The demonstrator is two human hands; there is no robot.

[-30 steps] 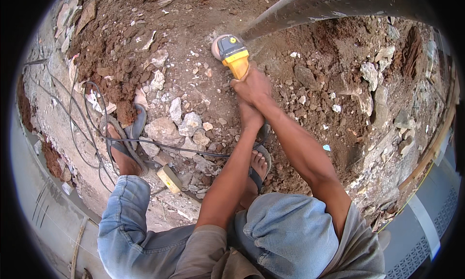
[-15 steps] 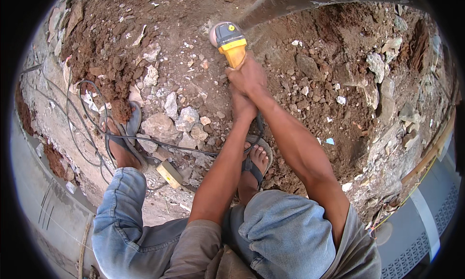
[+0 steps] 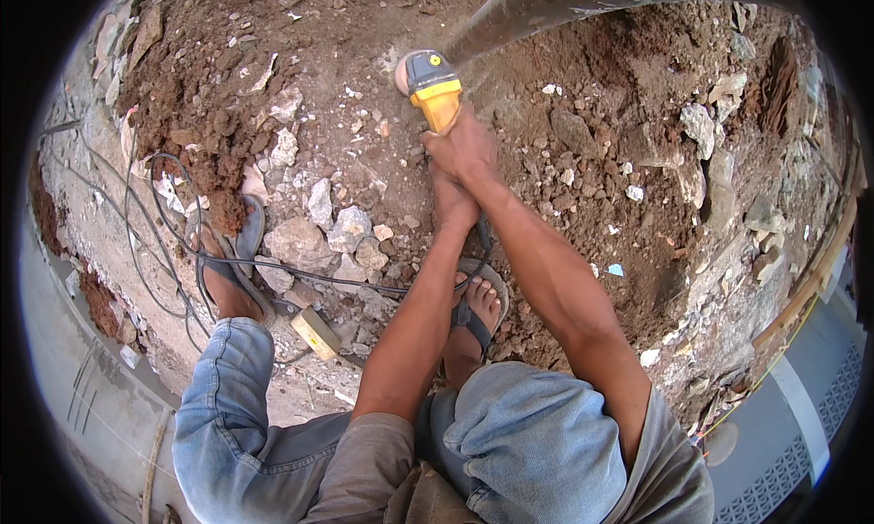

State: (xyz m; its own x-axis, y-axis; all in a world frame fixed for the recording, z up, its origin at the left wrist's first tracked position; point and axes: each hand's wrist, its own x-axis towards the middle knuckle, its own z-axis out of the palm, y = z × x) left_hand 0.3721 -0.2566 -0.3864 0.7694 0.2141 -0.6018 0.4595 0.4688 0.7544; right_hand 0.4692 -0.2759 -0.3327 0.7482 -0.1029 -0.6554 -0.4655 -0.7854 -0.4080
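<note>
The right hand point(image 3: 466, 149), nearer the disc end, is wrapped around the grinder point(image 3: 438, 101), which points forward and slightly left from that grip. The left hand point(image 3: 452, 197) sits just behind, its hold hidden; the pipe point(image 3: 555, 12) slants away ahead-right.

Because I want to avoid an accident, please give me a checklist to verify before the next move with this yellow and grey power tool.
1. Right hand closed around the power tool: ok.
2. Left hand gripping firmly: cannot tell; the right hand partly covers it.
3. Gloves worn: not ok; both hands are bare.
4. Closed shoes worn: not ok; the feet are in open sandals.
5. Cord away from the tool's front end: ok; it runs behind, across the rubble near the feet.
6. Tool touching the dark pole: cannot tell from this angle.
</note>
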